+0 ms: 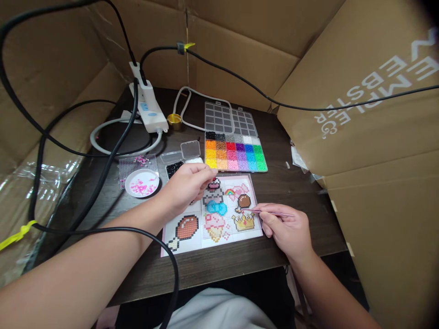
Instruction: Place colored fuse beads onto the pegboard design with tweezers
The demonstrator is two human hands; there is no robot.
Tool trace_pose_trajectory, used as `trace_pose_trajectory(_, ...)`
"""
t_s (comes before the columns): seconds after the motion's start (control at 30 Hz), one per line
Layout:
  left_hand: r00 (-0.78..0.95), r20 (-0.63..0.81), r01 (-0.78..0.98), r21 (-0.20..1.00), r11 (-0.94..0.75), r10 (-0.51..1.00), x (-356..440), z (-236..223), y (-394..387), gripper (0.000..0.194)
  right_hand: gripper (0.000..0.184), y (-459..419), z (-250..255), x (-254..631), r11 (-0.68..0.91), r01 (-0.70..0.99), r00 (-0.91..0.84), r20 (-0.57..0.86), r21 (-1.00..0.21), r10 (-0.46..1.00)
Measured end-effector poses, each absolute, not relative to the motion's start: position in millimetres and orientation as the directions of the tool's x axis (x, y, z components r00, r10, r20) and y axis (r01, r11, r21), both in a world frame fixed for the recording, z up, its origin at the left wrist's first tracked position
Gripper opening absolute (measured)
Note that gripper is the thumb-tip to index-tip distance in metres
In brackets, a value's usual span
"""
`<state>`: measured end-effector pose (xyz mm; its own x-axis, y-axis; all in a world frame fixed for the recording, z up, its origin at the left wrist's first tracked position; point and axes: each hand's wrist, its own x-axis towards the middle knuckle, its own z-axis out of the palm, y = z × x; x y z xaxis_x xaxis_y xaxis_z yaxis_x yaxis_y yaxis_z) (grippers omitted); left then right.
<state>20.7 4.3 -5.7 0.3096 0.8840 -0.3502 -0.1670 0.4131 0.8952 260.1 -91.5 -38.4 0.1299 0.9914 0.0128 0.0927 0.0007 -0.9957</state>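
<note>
Bare forearms, no sleeves, pale shorts (219, 310)

My left hand (187, 185) covers the upper left part of the pattern sheet (212, 214), and whatever my fingertips pinch is too small to tell. My right hand (286, 228) hides the rear of the tweezers (270, 213). The black cables (103, 169) run off the picture's edges.

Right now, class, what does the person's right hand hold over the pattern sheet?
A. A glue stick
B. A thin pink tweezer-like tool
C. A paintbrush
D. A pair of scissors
B: the right hand pinches a thin pink tool whose tip points left toward the bead designs on the pattern sheet, while the left hand rests near the sheet's top edge.
</note>
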Motion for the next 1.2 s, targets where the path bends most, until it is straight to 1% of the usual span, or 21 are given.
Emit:
trace_pose_trajectory(0.4, 0.315, -0.366, -0.154, 0.891, 0.428, 0.876, 21.0, -3.5, 4.6, 0.040, 0.010, -91.3, -39.9, 261.7, 0.032, 0.096, 0.105, 0.042, -0.995, 0.994)
trace_pose_trajectory(0.83, 0.309, -0.367, -0.148, 0.893, 0.426, 0.877, 21.8, -2.1, 4.0, 0.040, 0.008, -92.4, -37.8, 260.7, 0.025, 0.088, 0.112, 0.034, -0.996, 0.993)
trace_pose_trajectory(1.03, 0.308, -0.360, -0.159, 0.893, 0.421, 0.881, 21.5, -4.1, 3.6, 0.040, 0.009, -92.4, -37.2, 262.4, 0.017, 0.102, 0.085, 0.026, -0.995, 0.996)
trace_pose_trajectory(1.2, 0.315, -0.352, -0.154, 0.897, 0.413, 0.881, 20.9, -6.3, 3.5, 0.037, 0.007, -94.0, -40.4, 263.9, -0.003, 0.061, 0.125, 0.005, -0.998, 0.992)
